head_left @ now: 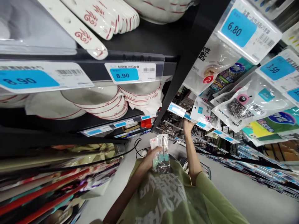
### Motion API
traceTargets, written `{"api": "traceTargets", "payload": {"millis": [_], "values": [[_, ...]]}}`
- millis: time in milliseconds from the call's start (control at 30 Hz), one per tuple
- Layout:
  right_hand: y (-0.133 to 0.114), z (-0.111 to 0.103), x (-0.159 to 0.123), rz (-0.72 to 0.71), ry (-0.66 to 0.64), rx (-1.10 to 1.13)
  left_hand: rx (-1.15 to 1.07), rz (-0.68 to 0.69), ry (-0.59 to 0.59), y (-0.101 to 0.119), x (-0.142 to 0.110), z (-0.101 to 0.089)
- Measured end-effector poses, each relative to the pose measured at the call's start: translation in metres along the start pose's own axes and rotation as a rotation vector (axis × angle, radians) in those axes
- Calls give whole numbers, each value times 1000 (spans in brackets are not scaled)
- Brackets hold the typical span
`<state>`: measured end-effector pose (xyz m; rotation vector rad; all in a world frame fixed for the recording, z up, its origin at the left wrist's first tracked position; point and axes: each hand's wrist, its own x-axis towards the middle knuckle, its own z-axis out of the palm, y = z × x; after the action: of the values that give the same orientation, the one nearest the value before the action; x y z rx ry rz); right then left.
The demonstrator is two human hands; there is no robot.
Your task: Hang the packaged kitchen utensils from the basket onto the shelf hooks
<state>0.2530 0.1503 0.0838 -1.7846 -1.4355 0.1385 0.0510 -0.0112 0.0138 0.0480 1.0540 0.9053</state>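
Observation:
Against the front of my green shirt, my left hand point(150, 159) is closed around hanging packages point(164, 153). The front one is a clear pouch with a pale green part and a thin upright piece inside; I cannot tell what the item is. My right hand point(188, 126) is raised to the hook display on the right, just under a row of price tags point(177, 109). Its fingers are hidden behind the tags, so whether they grip anything does not show. Close beside it hangs a bagged steel wool scourer point(203, 112).
White bowls point(98, 99) with red rims and patterned spoons point(91, 18) fill the dark shelves on the left. Larger scourer bags point(249, 99) and price labels point(240, 26) jut out at right. Long packaged goods point(58, 186) line the lower left, above a pale floor point(106, 189).

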Motion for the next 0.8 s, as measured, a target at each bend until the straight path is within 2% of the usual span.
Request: {"api": "traceTargets", "payload": {"millis": [67, 167, 200, 233, 267, 333, 433, 500, 633, 800], "values": [[-4, -4, -39, 78, -125, 156, -6, 22, -12, -1, 2, -1], [-9, -11, -100, 259, -547, 435, -9, 57, -36, 0, 3, 0], [-9, -13, -116, 330, -633, 493, -6, 63, -44, 0, 3, 1], [-10, -14, -128, 407, -664, 548, -4, 64, -59, 1, 3, 3], [-11, -15, -135, 487, -646, 609, -4, 62, -73, 3, 2, 4], [-11, -17, -136, 633, -521, 748, -12, 34, -85, 6, 1, 7], [-7, -21, -112, 725, -343, 892, -34, -9, -53, 11, -2, 10], [-2, -23, -90, 686, -239, 879, -33, -15, -42, 13, -2, 10], [7, -21, -48, 514, -16, 749, -23, 0, -66, 14, -2, 9], [7, -14, -15, 306, 207, 576, -37, -5, -59, 16, -4, 10]]}}
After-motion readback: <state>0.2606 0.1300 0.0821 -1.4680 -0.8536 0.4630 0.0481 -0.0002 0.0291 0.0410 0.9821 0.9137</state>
